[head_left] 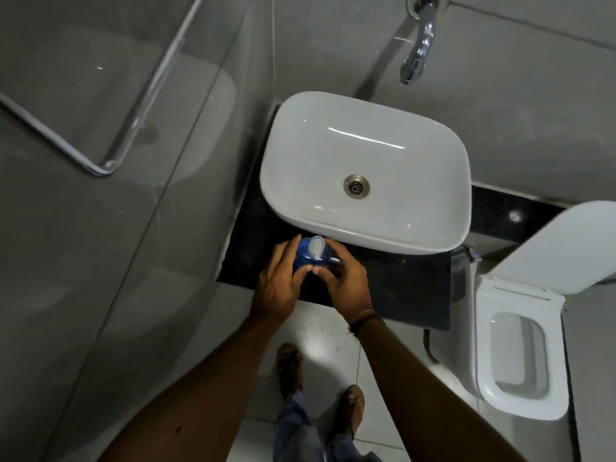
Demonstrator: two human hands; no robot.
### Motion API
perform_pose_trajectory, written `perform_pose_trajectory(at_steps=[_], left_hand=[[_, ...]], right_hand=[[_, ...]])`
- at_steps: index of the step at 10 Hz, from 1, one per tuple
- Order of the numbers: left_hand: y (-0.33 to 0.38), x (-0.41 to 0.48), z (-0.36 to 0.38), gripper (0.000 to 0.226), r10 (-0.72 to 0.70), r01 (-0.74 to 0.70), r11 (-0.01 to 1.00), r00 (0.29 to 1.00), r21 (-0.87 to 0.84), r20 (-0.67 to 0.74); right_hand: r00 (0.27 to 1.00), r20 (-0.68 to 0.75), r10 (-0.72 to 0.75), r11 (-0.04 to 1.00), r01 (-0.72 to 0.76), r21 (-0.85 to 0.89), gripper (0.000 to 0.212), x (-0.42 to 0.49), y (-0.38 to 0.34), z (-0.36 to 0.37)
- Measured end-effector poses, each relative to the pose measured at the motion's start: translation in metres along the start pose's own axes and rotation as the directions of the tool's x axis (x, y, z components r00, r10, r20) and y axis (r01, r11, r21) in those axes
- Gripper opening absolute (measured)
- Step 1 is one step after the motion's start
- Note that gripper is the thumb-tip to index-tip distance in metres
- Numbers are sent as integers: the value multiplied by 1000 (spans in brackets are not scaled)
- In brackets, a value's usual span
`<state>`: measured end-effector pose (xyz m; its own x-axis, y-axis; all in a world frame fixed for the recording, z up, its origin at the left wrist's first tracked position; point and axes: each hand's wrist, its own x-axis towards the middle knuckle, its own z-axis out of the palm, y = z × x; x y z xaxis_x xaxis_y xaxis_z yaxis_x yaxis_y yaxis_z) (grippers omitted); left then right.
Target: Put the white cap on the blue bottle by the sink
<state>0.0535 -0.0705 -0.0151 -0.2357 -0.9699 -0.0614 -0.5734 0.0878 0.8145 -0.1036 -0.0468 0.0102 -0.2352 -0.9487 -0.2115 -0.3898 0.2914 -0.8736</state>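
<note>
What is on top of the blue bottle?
A white cap sits on top of the blue bottle. The left hand and right hand cover its sides, so whether the cap is fully closed is hidden.

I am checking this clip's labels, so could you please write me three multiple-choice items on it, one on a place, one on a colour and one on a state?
1. Where does the blue bottle stand?
A. in the sink basin
B. on the dark counter, at the sink's front edge
C. on the toilet lid

2. What colour is the cap at the bottle's top?
A. white
B. red
C. black

3. What state is the toilet lid in?
A. raised
B. shut
C. missing

Answers: 1 B, the bottle sits on the dark counter just before the sink. 2 A, the cap shows white between the left hand and right hand. 3 A, the seat lies uncovered.
</note>
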Motion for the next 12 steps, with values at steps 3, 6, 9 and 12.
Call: perform_pose_trajectory(at_steps=[3,6,9,12], left_hand=[[-30,9,-47,68,-73,76,997,992,33,-103],[-49,5,-36,62,-80,92,993,987,77,-142],[1,-17,-63,65,-51,126,944,969,306,-241],[191,-82,-157,51,513,-47,719,709,693,-484]], right_hand=[[996,86,2,999,-6,43,57,23,-33,61],[992,107,59,997,-64,39,60,26,-19,73],[990,120,68,989,-52,-136,90,1,-38,43],[802,-334,-495,715,595,367,41,-143,-212,-128]])
